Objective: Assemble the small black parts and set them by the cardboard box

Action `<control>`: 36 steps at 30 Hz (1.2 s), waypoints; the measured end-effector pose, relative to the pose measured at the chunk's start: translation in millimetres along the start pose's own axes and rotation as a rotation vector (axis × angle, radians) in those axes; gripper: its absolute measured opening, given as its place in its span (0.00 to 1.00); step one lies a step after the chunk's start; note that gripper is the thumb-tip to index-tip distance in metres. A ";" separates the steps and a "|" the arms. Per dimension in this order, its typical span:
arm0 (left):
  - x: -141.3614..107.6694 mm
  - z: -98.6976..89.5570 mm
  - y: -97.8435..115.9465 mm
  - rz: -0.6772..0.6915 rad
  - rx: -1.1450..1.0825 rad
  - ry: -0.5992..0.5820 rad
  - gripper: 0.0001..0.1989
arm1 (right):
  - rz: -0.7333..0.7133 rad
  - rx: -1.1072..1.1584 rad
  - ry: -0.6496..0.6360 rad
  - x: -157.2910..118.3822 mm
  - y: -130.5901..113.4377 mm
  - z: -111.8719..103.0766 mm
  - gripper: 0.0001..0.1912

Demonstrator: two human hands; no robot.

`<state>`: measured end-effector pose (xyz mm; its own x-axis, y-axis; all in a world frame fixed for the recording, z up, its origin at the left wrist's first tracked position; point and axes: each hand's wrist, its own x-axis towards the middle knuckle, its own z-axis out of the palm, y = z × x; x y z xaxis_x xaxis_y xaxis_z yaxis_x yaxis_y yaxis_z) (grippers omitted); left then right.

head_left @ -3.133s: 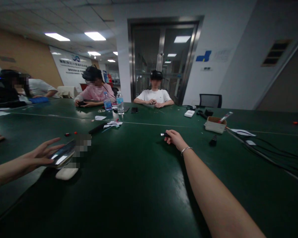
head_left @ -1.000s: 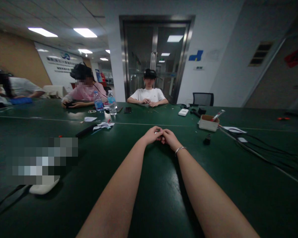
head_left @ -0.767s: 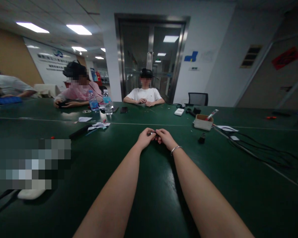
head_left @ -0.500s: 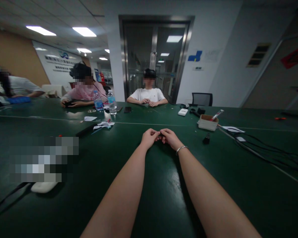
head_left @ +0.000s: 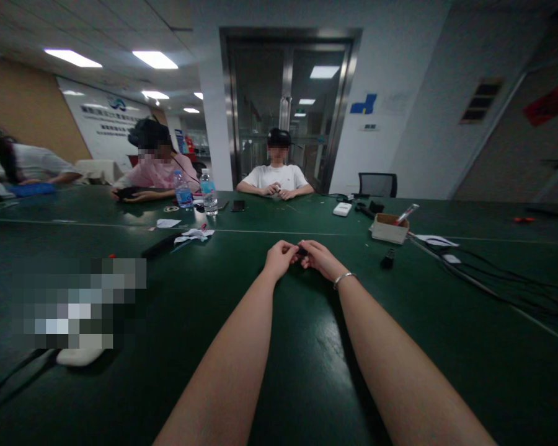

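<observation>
Both my arms reach forward over the dark green table (head_left: 307,334). My left hand (head_left: 280,259) is closed, thumb and fingers pinched together at its right side. Close against it, my right hand (head_left: 320,259), with a silver bracelet (head_left: 344,280) at the wrist, is closed too. Between the fingertips sits a small dark object (head_left: 302,251), mostly covered by the fingers and too small to name. To the right of the hands stands a small black item (head_left: 387,259).
Beyond that item is a small open box (head_left: 389,230) holding a pen-like thing, with black cables (head_left: 506,272) at its right. Two water bottles (head_left: 209,192), papers (head_left: 194,235) and a white device (head_left: 81,356) lie leftward. A person (head_left: 276,176) sits opposite; others sit left.
My right hand has shifted slightly and its wrist has moved a little right. More of the small dark object shows between the fingertips. The view has shifted very slightly.
</observation>
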<state>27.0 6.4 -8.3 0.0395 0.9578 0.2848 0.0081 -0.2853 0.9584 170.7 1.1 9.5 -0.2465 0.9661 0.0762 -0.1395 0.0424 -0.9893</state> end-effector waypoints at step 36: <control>7.9 -2.6 8.9 -0.205 -0.137 -0.021 0.05 | 0.022 0.031 0.009 0.9 1.6 -6.7 0.06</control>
<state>24.8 11.5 2.5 0.0720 0.9938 0.0851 -0.1179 -0.0763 0.9901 176.7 3.8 7.1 -0.2411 0.9691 0.0528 -0.1637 0.0130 -0.9864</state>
